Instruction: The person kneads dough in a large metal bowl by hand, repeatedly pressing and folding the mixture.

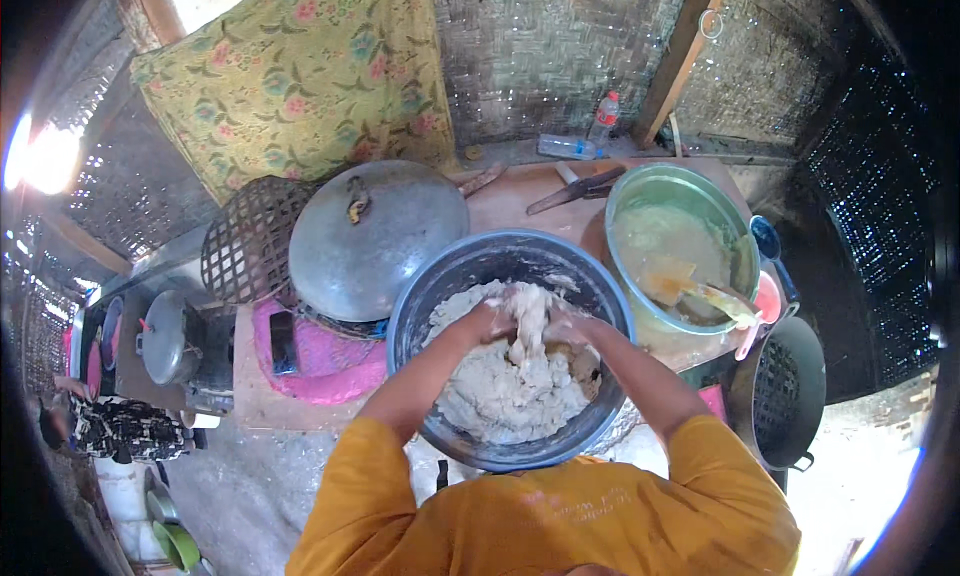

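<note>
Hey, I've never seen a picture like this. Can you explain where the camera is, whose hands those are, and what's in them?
There's no machine here, just a person in a mustard shirt. The single picture comes from a wide fisheye camera on their head, looking down, so straight edges bend near the rim.

The left hand and right hand are bare and sunk in a pale, dough-like mixture, with a clump between them; their fingers are too coated to judge the grip.

It sits in a blue-rimmed basin by a table. Left of that is a round metal lid; right, a green tub of cloudy liquid.
</note>
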A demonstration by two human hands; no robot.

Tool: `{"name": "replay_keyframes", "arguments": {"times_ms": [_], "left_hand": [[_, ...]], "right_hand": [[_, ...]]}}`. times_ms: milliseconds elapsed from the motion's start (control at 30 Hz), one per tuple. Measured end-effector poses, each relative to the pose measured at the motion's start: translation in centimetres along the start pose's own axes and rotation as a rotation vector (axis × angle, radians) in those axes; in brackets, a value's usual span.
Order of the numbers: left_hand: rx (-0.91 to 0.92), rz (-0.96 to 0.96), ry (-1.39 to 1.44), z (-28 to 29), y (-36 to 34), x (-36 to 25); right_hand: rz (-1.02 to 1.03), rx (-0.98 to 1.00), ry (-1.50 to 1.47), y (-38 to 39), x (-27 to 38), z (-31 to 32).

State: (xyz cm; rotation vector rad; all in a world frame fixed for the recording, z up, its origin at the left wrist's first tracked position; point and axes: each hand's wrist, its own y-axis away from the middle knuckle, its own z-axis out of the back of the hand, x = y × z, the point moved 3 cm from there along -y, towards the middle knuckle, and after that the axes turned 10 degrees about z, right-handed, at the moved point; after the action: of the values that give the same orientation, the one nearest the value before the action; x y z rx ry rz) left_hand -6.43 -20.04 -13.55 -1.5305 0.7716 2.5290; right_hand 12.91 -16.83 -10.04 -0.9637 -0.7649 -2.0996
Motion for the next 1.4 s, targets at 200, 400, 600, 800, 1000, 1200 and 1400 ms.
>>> {"name": "replay_keyframes", "arguments": {"times_ms": [200, 400, 600, 800, 1000, 1200, 1400], "left_hand": [[0.087, -0.035, -0.414, -2.5, 17.4, -5.4], [-0.311, 0.037, -0.725, -5.5, 13.9, -0.8], [-0.313, 0.223, -0.761, -0.5, 6.1, -3.5], [-0.55, 0.12, -0.548, 1.1, 1.4, -1.6], [-0.549, 0.233, -0.418, 1.4, 0.7, 3.5], [-0.473, 0.173, -0.794, 2.3, 11.0, -3.9], [-0.164, 0.305, -0.255, 5.2, 5.6, 1.3]], "right_hand": [[0.119, 0.352, 0.451, 10.1, 11.9, -6.8], [0.067, 0.279, 0.741, 7.2, 8.1, -11.8], [-0.058, -0.007, 0.86, -2.7, 4.2, -7.1], [-0.173, -0.078, 0.738, -8.7, -2.2, -6.2], [-0.102, 0.102, 0.612, -6.0, 6.4, -2.7], [0.113, -0.242, -0.11, 1.4, 0.4, 0.1], [0.367, -0.037, 0.196, -5.1, -7.7, 0.3]]}}
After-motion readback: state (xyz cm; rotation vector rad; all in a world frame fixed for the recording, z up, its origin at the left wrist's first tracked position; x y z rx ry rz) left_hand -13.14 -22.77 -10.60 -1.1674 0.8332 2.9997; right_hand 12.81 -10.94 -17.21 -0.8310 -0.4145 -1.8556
